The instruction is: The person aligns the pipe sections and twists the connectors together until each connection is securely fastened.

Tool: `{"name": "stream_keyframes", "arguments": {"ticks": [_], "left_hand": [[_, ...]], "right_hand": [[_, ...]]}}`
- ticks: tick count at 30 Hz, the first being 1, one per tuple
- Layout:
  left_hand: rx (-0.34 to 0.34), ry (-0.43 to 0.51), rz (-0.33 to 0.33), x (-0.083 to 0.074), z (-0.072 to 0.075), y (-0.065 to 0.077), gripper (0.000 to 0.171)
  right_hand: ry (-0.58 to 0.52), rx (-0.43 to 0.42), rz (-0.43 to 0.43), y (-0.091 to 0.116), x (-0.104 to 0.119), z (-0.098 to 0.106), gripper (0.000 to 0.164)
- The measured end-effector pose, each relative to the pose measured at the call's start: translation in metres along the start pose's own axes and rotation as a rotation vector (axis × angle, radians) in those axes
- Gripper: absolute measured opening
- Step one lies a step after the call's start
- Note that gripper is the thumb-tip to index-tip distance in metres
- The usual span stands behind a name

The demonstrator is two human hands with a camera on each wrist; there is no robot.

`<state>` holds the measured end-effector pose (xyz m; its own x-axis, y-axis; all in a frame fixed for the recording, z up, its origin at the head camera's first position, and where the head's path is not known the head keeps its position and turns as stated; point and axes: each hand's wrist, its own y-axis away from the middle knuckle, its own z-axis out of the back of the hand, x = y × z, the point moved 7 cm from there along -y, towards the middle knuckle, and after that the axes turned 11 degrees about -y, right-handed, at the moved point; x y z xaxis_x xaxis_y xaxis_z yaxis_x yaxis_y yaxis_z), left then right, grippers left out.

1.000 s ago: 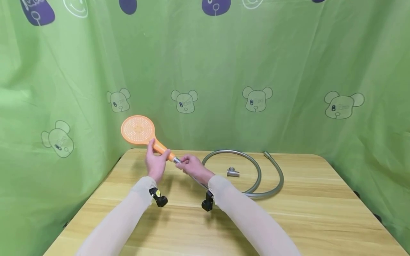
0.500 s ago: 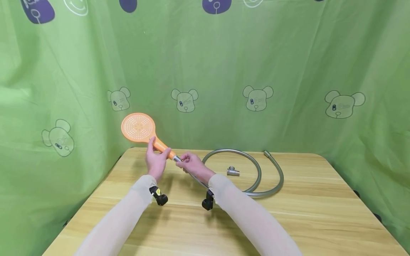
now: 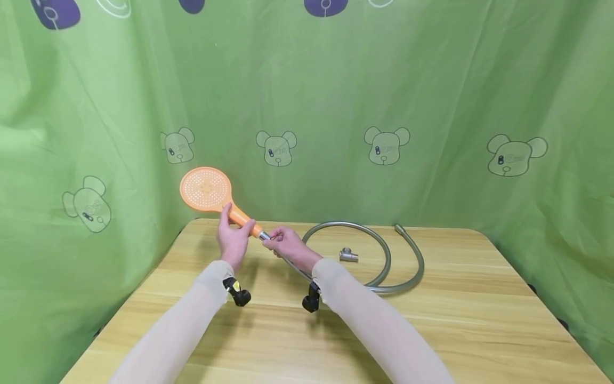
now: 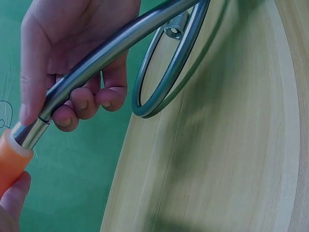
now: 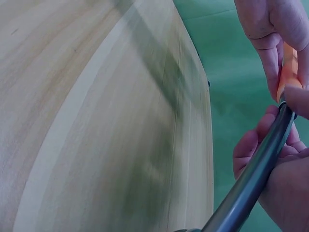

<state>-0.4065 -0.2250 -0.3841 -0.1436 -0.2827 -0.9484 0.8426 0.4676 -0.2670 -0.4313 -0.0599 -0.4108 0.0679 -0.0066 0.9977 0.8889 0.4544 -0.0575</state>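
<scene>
An orange shower head (image 3: 205,189) with a round perforated face is held above the back left of the table, tilted up to the left. My left hand (image 3: 232,242) grips its handle, thumb along the near side. At the handle's lower end sits the silver end fitting (image 4: 32,134) of a grey metal shower hose (image 4: 104,50). My right hand (image 3: 290,247) pinches the hose right at that fitting, with thumb and curled fingers around it in the left wrist view. The fitting meets the orange handle end; any thread inside is hidden.
The rest of the hose (image 3: 387,250) loops over the table's right half, its free end (image 3: 400,229) at the back. A small silver T-shaped valve (image 3: 348,255) lies inside the loop. Behind the wooden table (image 3: 460,320) hangs a green curtain (image 3: 331,96) with bear prints.
The whole head view has shifted slightly upward in frame. Both hands keep their hold on the shower head and hose, with barely any movement between them.
</scene>
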Motion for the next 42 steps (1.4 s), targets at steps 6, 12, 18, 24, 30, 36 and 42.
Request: {"name": "stream_keyframes", "arguments": {"ticks": [6, 12, 18, 24, 30, 36, 42], "left_hand": [[0.000, -0.001, -0.002, -0.0013, -0.0003, -0.0006, 0.085], [-0.001, -0.005, 0.002, -0.0013, 0.0002, 0.0006, 0.085], [0.004, -0.022, 0.012, 0.0003, 0.0000, 0.0009, 0.086], [-0.005, -0.013, 0.002, 0.0008, -0.0004, -0.0006, 0.084], [0.000, -0.008, -0.003, -0.0005, -0.0009, -0.0007, 0.085], [0.002, -0.019, -0.010, -0.0033, -0.0001, 0.0002, 0.084], [0.004, -0.026, -0.015, -0.0050, 0.0003, 0.0003, 0.085]], "right_hand": [[0.068, 0.015, 0.040, -0.0013, 0.0033, 0.0004, 0.020], [0.011, 0.028, 0.004, -0.0022, 0.0003, -0.0004, 0.026], [0.013, 0.036, 0.005, -0.0019, -0.0014, -0.0003, 0.022], [0.066, 0.034, -0.008, -0.0002, 0.0034, 0.0004, 0.028], [0.023, 0.035, -0.023, 0.0004, 0.0019, 0.0008, 0.027], [0.037, 0.052, 0.013, 0.0011, 0.0056, -0.0004, 0.020], [0.024, 0.035, -0.004, 0.0001, 0.0045, 0.0003, 0.024]]}}
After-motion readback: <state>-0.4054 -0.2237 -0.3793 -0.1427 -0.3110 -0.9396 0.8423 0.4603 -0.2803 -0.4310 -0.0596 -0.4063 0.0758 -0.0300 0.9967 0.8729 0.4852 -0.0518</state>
